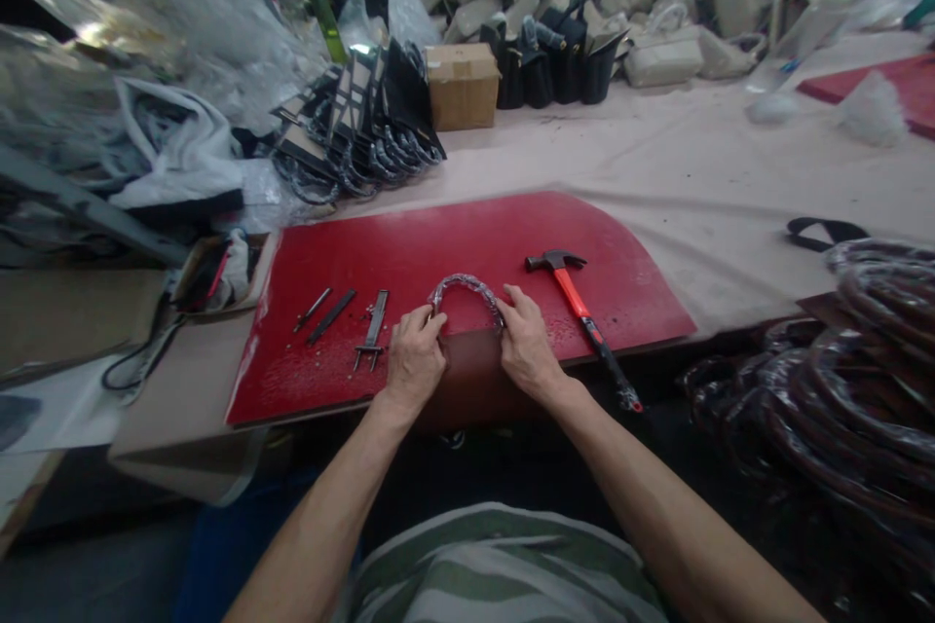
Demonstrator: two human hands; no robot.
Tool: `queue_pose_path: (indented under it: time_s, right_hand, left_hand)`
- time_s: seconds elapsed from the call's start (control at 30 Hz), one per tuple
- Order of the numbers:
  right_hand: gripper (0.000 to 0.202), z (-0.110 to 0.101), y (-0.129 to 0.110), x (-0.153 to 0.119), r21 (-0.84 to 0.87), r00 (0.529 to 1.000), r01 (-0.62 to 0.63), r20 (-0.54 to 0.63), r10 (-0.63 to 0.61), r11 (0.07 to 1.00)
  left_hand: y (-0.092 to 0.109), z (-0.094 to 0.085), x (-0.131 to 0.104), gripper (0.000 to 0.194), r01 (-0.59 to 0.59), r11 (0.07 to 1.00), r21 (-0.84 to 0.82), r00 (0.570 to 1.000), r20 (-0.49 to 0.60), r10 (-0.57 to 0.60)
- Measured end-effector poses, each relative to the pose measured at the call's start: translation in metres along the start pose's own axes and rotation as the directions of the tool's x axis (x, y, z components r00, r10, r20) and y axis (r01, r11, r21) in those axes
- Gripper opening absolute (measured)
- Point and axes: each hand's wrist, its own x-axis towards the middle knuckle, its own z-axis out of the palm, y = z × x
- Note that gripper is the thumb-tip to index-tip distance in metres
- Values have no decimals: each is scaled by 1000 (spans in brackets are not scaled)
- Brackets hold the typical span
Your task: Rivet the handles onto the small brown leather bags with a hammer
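A curved bag handle (467, 280) wrapped in clear plastic arches over the red board (409, 234). My left hand (418, 350) is closed round its left end, and my right hand (527, 341) pinches the right end. Below the handle hangs a brown leather piece (471, 375), draped over the board's front edge between my hands. To the right lies a claw hammer (574, 297) with an orange and black grip. Left of my left hand are a pronged metal tool (375, 326), a flat dark bar (331, 316) and a thin metal punch-like rod (313, 310).
Plastic-wrapped brown handles (840, 409) are heaped at the right. A small tray (223, 273) of odds and ends sits left of the board. Behind stand black bag panels (365, 117), a cardboard box (462, 88), black bags (555, 58) and piled beige bags (664, 54).
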Motion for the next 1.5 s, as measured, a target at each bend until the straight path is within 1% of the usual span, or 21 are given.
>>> queue_pose_path:
  time_s: [0.07,0.13,0.2,0.3,0.4,0.5,0.6,0.67,0.73,0.77,0.83,0.9,0.93,0.97,1.0,1.03,1.1,1.17,1.27,1.37,1.5]
  right_hand:
    - [51,-6,3,-4,-82,988,134,86,-127,988]
    - [51,-10,7,-6,-160,957,262,167,-235,952]
    - [57,-10,13,-3,-204,924,365,197,-327,908]
    - [61,-7,17,1,-236,889,450,208,-408,861]
    - [74,-7,16,2,-264,865,500,199,-460,825]
    - [81,-7,14,3,-284,866,500,191,-463,818]
    - [81,-5,14,3,-281,873,486,199,-445,828]
    - [82,-5,15,3,-275,879,475,205,-431,836]
    - [81,-5,16,3,-270,886,458,214,-411,847]
    - [81,-5,16,3,-266,889,451,219,-402,852]
    - [82,-5,17,3,-257,895,435,230,-383,863]
    - [82,-5,17,2,-248,900,420,242,-364,873]
    - [82,-6,16,2,-243,901,413,248,-355,878]
    - [82,-6,16,3,-237,903,406,254,-347,883]
    - [82,-7,16,3,-230,904,400,259,-340,887]
    - [82,-7,16,3,-223,905,395,264,-335,891]
    - [83,-8,15,3,-214,908,382,269,-322,899]
    - [83,-9,14,3,-207,911,371,272,-311,906]
    - [83,-8,13,3,-189,913,359,274,-302,914]
    - [83,-8,14,3,-172,914,356,270,-304,918]
    - [83,-11,11,4,-158,916,334,286,-281,929]
  left_hand:
    - [7,-5,0,35,28,999,43,999,42,-30]
    - [11,-9,1,34,43,997,64,996,77,-48]
    - [13,-10,2,34,52,995,84,994,91,-60]
    - [13,-10,2,34,64,993,102,993,91,-73]
    - [12,-10,1,33,63,995,75,993,100,-70]
    - [11,-10,0,33,78,997,9,993,85,-78]
    - [9,-13,1,33,124,982,-144,992,38,-120]
    - [2,-21,5,32,144,951,-275,989,2,-149]
    - [-13,-36,12,28,173,931,-320,980,-42,-197]
    - [-24,-46,16,27,204,936,-289,972,-56,-229]
    - [-51,-67,25,24,323,940,-113,944,-38,-329]
    - [-80,-86,34,24,456,882,117,885,49,-464]
    - [-94,-94,37,25,494,845,205,849,94,-519]
    - [-105,-100,40,25,512,817,266,819,137,-558]
    - [-114,-104,42,25,512,805,300,799,178,-575]
    - [-120,-106,43,24,501,807,313,790,215,-575]
    - [-125,-106,45,21,475,818,324,778,279,-562]
    - [-124,-104,46,21,468,814,343,758,317,-570]
    - [-122,-99,51,22,481,795,370,733,327,-596]
    - [-126,-96,57,17,483,793,371,729,331,-599]
    - [-135,-98,57,13,523,802,288,725,345,-596]
